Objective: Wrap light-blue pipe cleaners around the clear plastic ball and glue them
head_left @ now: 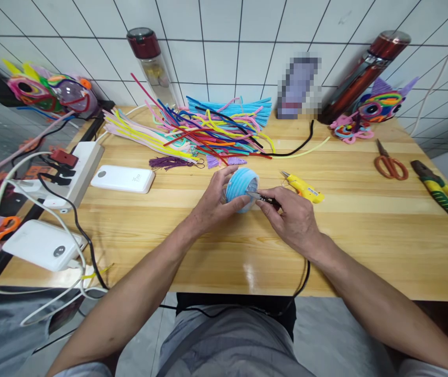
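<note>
Blue-wrapped cup (236, 184) held in left hand (216, 201), tool at its mouth

Containers: The cup is clear-walled and banded outside with blue fuzzy stems. It is tilted, with its open mouth turned toward the right hand (292, 215). A bottle (153, 68) is placed at the rear by the wall, capped in dark red; yellowish matter is seen through its clear side. A red flask (365, 73) is seen at the right rear, lid fitted; its contents cannot be seen.

Position: The cup is grasped around its side by the left hand, above the surface (349, 225). A small tool (266, 199) is gripped in the right hand, its metal blade directed at the cup's mouth; whether the rim is touched cannot be told. The cup is located just beside the right fingertips. A yellow glue gun (304, 187) is laid just behind the right hand. Loose coloured stems (216, 128) are heaped behind the cup. Scissors (391, 162) and pliers (441, 191) are laid well to the right.

Markings: Grey characters are printed on the white power bank (122, 179), inverted in view and not reliably legible. A small label is noted on the glue gun, too small to be read.
</note>
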Tool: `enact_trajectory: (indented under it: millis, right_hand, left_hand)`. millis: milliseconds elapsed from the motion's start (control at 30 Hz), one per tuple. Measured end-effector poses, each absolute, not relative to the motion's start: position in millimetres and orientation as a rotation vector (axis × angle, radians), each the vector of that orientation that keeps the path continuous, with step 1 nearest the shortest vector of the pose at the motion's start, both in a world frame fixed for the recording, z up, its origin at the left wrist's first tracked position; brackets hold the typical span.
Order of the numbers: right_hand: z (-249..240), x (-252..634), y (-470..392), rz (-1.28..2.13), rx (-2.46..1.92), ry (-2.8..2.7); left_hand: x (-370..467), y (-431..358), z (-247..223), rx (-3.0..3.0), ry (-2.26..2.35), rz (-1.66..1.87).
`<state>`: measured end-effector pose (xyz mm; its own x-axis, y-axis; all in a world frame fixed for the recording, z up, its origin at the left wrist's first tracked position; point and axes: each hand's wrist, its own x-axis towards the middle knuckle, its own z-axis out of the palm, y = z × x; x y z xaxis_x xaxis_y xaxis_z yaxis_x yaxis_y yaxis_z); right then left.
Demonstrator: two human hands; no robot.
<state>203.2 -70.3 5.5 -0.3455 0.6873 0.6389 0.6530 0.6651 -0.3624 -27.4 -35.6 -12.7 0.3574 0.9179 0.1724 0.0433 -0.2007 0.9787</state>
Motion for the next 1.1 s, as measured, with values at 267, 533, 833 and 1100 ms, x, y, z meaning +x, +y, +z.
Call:
enact_trajectory:
  millis: [267,533,833,1100]
  right_hand:
    - [6.8,201.1,-69.7,0.107,-1.007,-2.049]
    - [1.9,201.0,-69.8,0.066,-1.023,-2.006]
    - [4.6,200.6,-69.7,0.046,-1.000,-2.019]
    - [3.3,201.3,-69.2,0.073,-0.987,-1.993]
  left_hand:
    - [-27.4,-35.9,-10.9,1.557,0.892,1.023]
    - [-27.5,-35.1,-13.1,1.553,0.907,1.030]
    - [-26.2,-36.5,-12.4,1.540,0.905,1.043]
    - [-26.9,-36.2,-11.3,1.527,0.899,1.037]
